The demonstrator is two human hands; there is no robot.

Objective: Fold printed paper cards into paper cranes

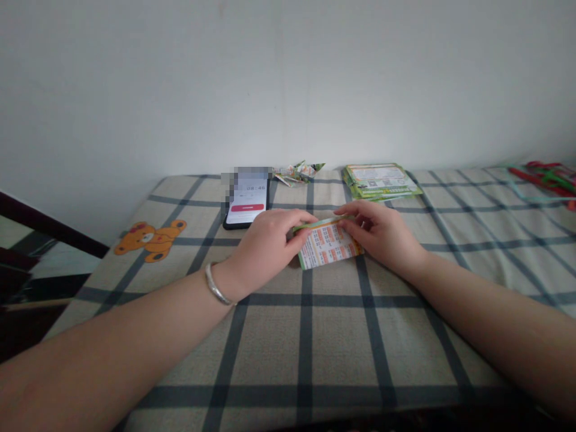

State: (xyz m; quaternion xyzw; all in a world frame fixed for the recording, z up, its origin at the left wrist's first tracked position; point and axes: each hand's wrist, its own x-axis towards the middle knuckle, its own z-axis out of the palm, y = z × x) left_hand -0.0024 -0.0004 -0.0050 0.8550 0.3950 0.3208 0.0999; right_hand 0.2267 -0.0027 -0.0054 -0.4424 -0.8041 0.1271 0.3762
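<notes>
Between my hands is a printed paper card (330,245), white with orange blocks of text and a green edge, folded along its far side. My left hand (275,235) pinches its left upper corner between thumb and fingers. At the upper right corner, my right hand (382,231) grips the same card, thumb on the near face. The card is tilted toward me just over the checked tablecloth (265,348). Its far face is hidden.
Beyond my left hand lies a phone (246,201) with a lit screen. Folded paper pieces (299,173) sit beside it against the wall. A stack of green printed cards (382,181) lies at back right. Red and green items (551,177) are far right; a bear picture (150,240) is left.
</notes>
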